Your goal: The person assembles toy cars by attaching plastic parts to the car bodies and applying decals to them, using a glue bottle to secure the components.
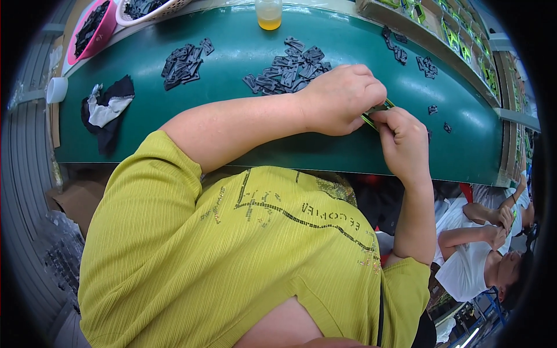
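Note:
My left hand (345,98) and my right hand (406,139) meet above the green tabletop (220,133), right of the middle. Both are closed on a thin yellow-green and dark part (369,120), which my fingers mostly hide; its exact kind does not show. Just beyond my left wrist lies a loose heap of small black plastic pieces (290,68). A second heap of similar black pieces (183,65) is farther left. A few single black pieces (433,109) lie to the right of my hands.
A pink basket (104,36) and a white basket (164,11), both holding black pieces, stand far left. Black-and-white cloth (119,93) lies on the left. A bottle of yellow liquid (268,14) stands at the back. Trays of green parts (449,35) line the right; co-workers (470,272) sit beyond.

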A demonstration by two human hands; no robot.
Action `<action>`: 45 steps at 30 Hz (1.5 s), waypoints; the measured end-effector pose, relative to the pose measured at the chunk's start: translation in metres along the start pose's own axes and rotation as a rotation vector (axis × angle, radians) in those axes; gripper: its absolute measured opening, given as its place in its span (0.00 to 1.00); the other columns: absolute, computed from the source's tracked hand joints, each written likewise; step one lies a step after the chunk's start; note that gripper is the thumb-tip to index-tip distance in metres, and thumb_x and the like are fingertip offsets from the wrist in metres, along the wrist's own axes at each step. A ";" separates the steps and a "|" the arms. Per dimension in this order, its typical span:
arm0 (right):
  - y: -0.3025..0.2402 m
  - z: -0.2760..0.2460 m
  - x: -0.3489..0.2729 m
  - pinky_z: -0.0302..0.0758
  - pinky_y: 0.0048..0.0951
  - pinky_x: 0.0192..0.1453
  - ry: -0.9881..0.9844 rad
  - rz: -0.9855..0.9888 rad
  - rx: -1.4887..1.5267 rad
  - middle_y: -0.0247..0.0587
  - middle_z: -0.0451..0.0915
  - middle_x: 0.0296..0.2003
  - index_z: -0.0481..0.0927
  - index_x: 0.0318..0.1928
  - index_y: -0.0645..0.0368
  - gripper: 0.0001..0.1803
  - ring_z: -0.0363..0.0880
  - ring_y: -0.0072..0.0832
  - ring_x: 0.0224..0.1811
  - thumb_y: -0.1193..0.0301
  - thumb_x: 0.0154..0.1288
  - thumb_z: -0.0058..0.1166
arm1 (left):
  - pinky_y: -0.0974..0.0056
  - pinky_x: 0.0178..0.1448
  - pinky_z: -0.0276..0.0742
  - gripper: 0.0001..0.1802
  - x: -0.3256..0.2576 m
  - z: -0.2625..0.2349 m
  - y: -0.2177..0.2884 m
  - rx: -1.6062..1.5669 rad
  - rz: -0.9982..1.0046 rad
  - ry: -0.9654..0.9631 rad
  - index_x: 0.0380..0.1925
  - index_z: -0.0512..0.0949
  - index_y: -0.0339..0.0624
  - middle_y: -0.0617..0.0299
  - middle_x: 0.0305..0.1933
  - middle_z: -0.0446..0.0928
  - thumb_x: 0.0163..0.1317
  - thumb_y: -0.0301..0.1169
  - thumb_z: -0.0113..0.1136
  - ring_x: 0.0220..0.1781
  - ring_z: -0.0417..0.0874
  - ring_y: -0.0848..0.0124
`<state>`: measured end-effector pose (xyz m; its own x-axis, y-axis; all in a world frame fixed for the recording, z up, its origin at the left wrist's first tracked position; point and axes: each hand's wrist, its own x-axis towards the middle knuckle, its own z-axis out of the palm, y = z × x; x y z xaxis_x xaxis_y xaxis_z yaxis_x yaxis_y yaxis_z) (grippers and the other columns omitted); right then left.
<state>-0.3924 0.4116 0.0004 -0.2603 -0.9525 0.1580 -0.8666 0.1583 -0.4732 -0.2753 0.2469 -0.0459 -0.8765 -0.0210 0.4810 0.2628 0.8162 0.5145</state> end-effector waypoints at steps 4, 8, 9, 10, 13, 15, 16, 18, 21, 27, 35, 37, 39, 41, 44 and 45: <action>0.006 0.004 -0.004 0.78 0.41 0.44 0.020 0.021 0.061 0.45 0.83 0.35 0.83 0.39 0.61 0.07 0.83 0.45 0.38 0.80 0.60 0.56 | 0.54 0.60 0.77 0.09 0.000 0.008 -0.003 0.036 0.018 -0.001 0.30 0.85 0.43 0.56 0.57 0.81 0.46 0.27 0.72 0.58 0.78 0.54; 0.002 0.004 -0.005 0.77 0.43 0.44 -0.018 0.180 0.324 0.46 0.83 0.35 0.80 0.44 0.60 0.11 0.82 0.46 0.39 0.81 0.59 0.59 | 0.52 0.58 0.77 0.04 0.001 0.006 0.000 0.052 -0.014 0.015 0.24 0.85 0.44 0.56 0.57 0.81 0.46 0.28 0.72 0.59 0.78 0.55; 0.002 0.006 -0.005 0.77 0.43 0.43 -0.002 0.114 0.229 0.47 0.82 0.36 0.78 0.45 0.60 0.14 0.82 0.46 0.39 0.81 0.57 0.60 | 0.52 0.57 0.77 0.05 0.003 0.005 0.002 0.059 -0.008 0.002 0.25 0.86 0.43 0.55 0.57 0.81 0.46 0.28 0.71 0.59 0.78 0.55; 0.002 0.008 -0.006 0.77 0.43 0.43 0.015 0.045 0.134 0.47 0.82 0.36 0.76 0.46 0.60 0.16 0.82 0.46 0.39 0.81 0.56 0.61 | 0.51 0.56 0.77 0.06 0.004 0.003 0.003 0.067 -0.003 -0.010 0.27 0.86 0.43 0.55 0.57 0.81 0.46 0.28 0.70 0.59 0.78 0.56; 0.008 0.018 -0.008 0.76 0.43 0.42 0.130 -0.147 -0.015 0.47 0.80 0.36 0.74 0.47 0.60 0.19 0.82 0.45 0.38 0.83 0.55 0.61 | 0.51 0.56 0.75 0.07 0.004 0.002 0.007 0.100 0.043 0.032 0.27 0.86 0.44 0.55 0.57 0.81 0.45 0.29 0.68 0.58 0.79 0.56; 0.018 0.024 -0.015 0.76 0.40 0.41 0.132 -0.033 0.202 0.47 0.79 0.35 0.72 0.48 0.61 0.22 0.82 0.43 0.36 0.85 0.52 0.62 | 0.51 0.56 0.74 0.06 0.003 0.007 0.006 0.091 0.043 -0.013 0.26 0.86 0.44 0.56 0.58 0.80 0.45 0.30 0.68 0.57 0.79 0.57; 0.018 0.023 -0.016 0.76 0.38 0.40 0.127 -0.007 0.225 0.46 0.79 0.35 0.72 0.48 0.61 0.23 0.83 0.41 0.35 0.85 0.52 0.63 | 0.52 0.55 0.74 0.06 0.004 0.003 0.007 0.073 0.019 -0.050 0.26 0.86 0.44 0.56 0.57 0.80 0.45 0.30 0.68 0.56 0.79 0.57; 0.010 0.017 -0.016 0.75 0.42 0.42 0.082 0.007 0.188 0.47 0.79 0.35 0.74 0.46 0.61 0.19 0.81 0.45 0.37 0.83 0.52 0.63 | 0.53 0.55 0.73 0.06 0.004 -0.001 0.012 0.060 -0.017 -0.079 0.25 0.86 0.44 0.57 0.57 0.81 0.45 0.30 0.68 0.55 0.78 0.58; 0.002 0.009 -0.006 0.74 0.46 0.42 0.083 -0.203 -0.100 0.47 0.78 0.34 0.79 0.37 0.61 0.09 0.76 0.48 0.36 0.79 0.54 0.62 | 0.54 0.56 0.71 0.07 0.002 -0.001 0.015 0.120 -0.073 -0.075 0.27 0.87 0.41 0.56 0.57 0.80 0.45 0.29 0.67 0.55 0.77 0.57; 0.004 0.013 -0.008 0.74 0.42 0.37 0.118 -0.284 -0.078 0.42 0.78 0.32 0.79 0.31 0.60 0.06 0.76 0.44 0.33 0.78 0.52 0.62 | 0.52 0.58 0.70 0.07 0.000 0.002 0.019 0.086 -0.008 -0.094 0.27 0.87 0.41 0.54 0.59 0.79 0.45 0.28 0.68 0.57 0.76 0.56; 0.005 0.017 -0.013 0.73 0.43 0.38 0.148 -0.241 -0.090 0.43 0.77 0.30 0.78 0.29 0.60 0.08 0.75 0.46 0.33 0.79 0.49 0.64 | 0.52 0.64 0.67 0.07 0.002 0.006 0.024 0.099 -0.051 -0.121 0.28 0.87 0.41 0.55 0.63 0.77 0.46 0.28 0.69 0.61 0.76 0.56; 0.003 0.012 -0.014 0.74 0.43 0.39 0.042 -0.181 -0.050 0.44 0.77 0.31 0.77 0.30 0.61 0.08 0.75 0.46 0.35 0.80 0.50 0.63 | 0.52 0.63 0.67 0.07 0.002 0.002 0.025 0.057 -0.101 -0.222 0.28 0.87 0.41 0.54 0.64 0.76 0.46 0.28 0.69 0.61 0.76 0.57; -0.005 0.003 -0.012 0.74 0.42 0.40 0.025 -0.187 -0.127 0.45 0.77 0.32 0.77 0.31 0.61 0.08 0.75 0.46 0.36 0.80 0.50 0.63 | 0.52 0.63 0.67 0.07 0.001 0.000 0.023 0.057 -0.114 -0.214 0.28 0.87 0.41 0.54 0.64 0.76 0.46 0.28 0.69 0.61 0.76 0.57; -0.006 0.003 -0.011 0.74 0.42 0.41 0.008 -0.194 -0.203 0.45 0.77 0.33 0.77 0.32 0.62 0.09 0.75 0.46 0.37 0.80 0.49 0.63 | 0.52 0.63 0.67 0.07 -0.002 0.000 0.019 0.059 -0.127 -0.207 0.27 0.86 0.40 0.54 0.65 0.76 0.47 0.28 0.68 0.61 0.76 0.57; 0.005 0.007 -0.022 0.75 0.41 0.45 0.042 -0.232 -0.222 0.45 0.78 0.35 0.78 0.33 0.62 0.09 0.76 0.46 0.39 0.81 0.49 0.62 | 0.50 0.64 0.67 0.06 -0.001 0.006 0.021 0.062 -0.100 -0.176 0.27 0.86 0.40 0.52 0.66 0.75 0.47 0.28 0.68 0.63 0.75 0.56; 0.004 0.011 -0.022 0.75 0.42 0.45 0.082 -0.231 -0.237 0.44 0.77 0.33 0.77 0.31 0.61 0.07 0.76 0.45 0.39 0.79 0.50 0.61 | 0.48 0.67 0.65 0.05 -0.001 0.008 0.024 0.097 -0.097 -0.152 0.26 0.86 0.40 0.51 0.66 0.74 0.47 0.27 0.67 0.66 0.74 0.55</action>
<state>-0.3852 0.4304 -0.0142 -0.0706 -0.9477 0.3114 -0.9789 0.0059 -0.2041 -0.2712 0.2710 -0.0404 -0.9486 -0.0204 0.3160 0.1408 0.8667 0.4785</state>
